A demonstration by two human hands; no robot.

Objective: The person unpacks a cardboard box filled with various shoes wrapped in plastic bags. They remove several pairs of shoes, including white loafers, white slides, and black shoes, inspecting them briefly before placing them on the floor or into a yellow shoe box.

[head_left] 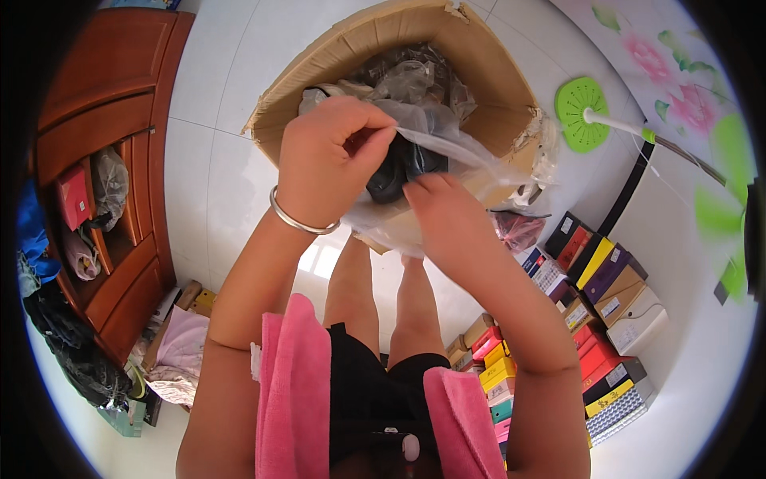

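A clear plastic bag (pixel 471 153) hangs in front of me, over the near side of the large cardboard box. Between the thumb and fingers of my left hand (pixel 329 152), its upper edge is pinched and stretched. My right hand (pixel 447 214), slightly blurred, curls its fingers onto the bag's near side, just below the opening. Dark, glossy things that look like black shoes (pixel 388 177) show in the bag between my hands; their full shape is hidden. A silver bangle (pixel 303 222) circles my left wrist.
The open cardboard box (pixel 343 44) holds crumpled clear plastic (pixel 411 80). Several shoe boxes (pixel 610 307) are stacked at the right. A green fly-swatter-shaped tool (pixel 581 112) and a fan (pixel 722 207) stand beyond them. At the left is a reddish-brown wooden cabinet (pixel 120 128).
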